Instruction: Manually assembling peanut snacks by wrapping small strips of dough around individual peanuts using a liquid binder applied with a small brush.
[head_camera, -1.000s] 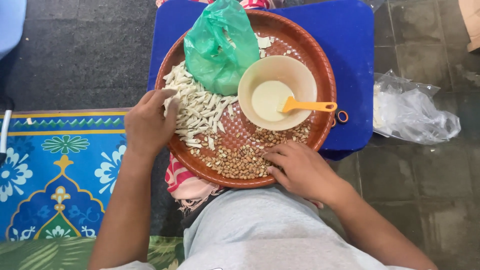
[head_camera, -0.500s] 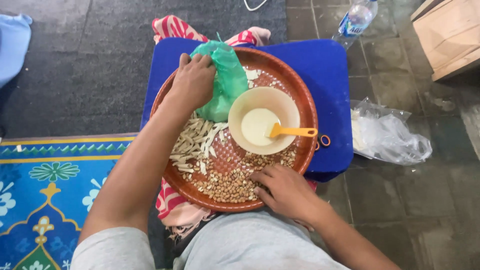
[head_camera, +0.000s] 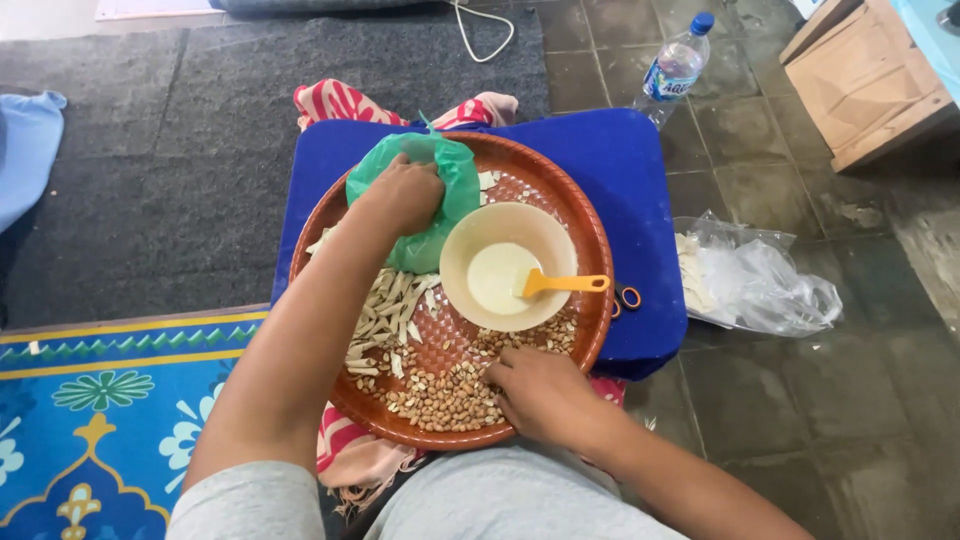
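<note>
The left hand (head_camera: 405, 195) grips a green plastic bag (head_camera: 440, 205) at the far left of the round woven tray (head_camera: 590, 240); pale strips (head_camera: 385, 305) lie below it. A cream bowl (head_camera: 510, 265) holds pale liquid and an orange spoon (head_camera: 565, 284). The right hand (head_camera: 545, 395) rests, fingers curled, on peanuts (head_camera: 440, 390) at the near edge

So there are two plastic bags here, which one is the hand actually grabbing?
The green bag, lying on the round brown tray. The left hand grips it. The other, a clear bag, lies untouched on the tiled floor right of the blue cushion.
</note>
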